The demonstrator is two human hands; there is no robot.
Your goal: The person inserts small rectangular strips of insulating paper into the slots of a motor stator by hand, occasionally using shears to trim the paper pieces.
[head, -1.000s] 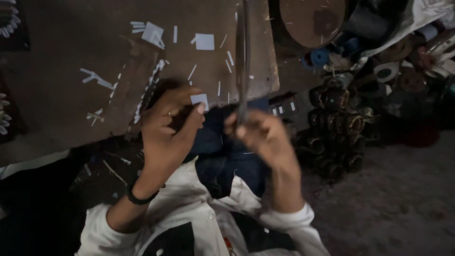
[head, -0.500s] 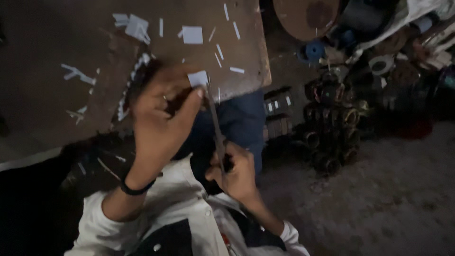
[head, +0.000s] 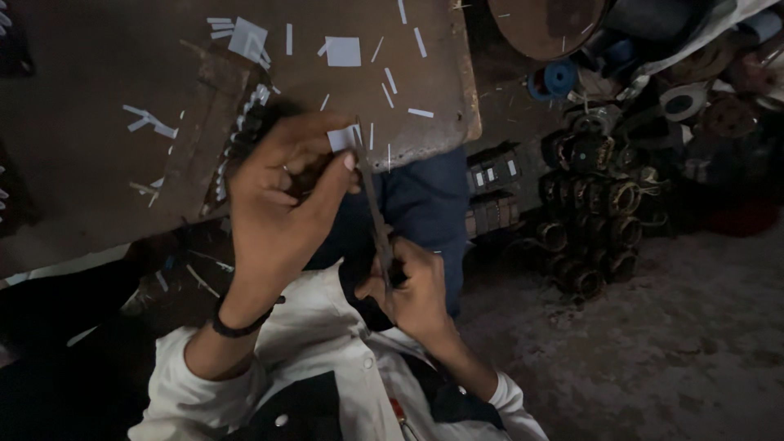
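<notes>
Pinching 1 small white paper piece (head: 341,139) between thumb and fingers, the left hand (head: 282,196) holds it just over the near edge of the brown worktable (head: 98,73). Right hand (head: 412,286): closed around the handles of 1 pair of scissors (head: 377,216), blades pointing up and meeting the paper piece. Scattered white paper strips (head: 420,113) and squares lie on the worktable. Stacked dark metal coils (head: 596,204) stand on the floor, right.

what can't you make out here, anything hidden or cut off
- Head view: the scissors' handles are hidden inside the right hand.
- The white paper piece is partly covered by the left hand's fingers.
- The dark parts stacked on the floor are too dim to identify.
</notes>
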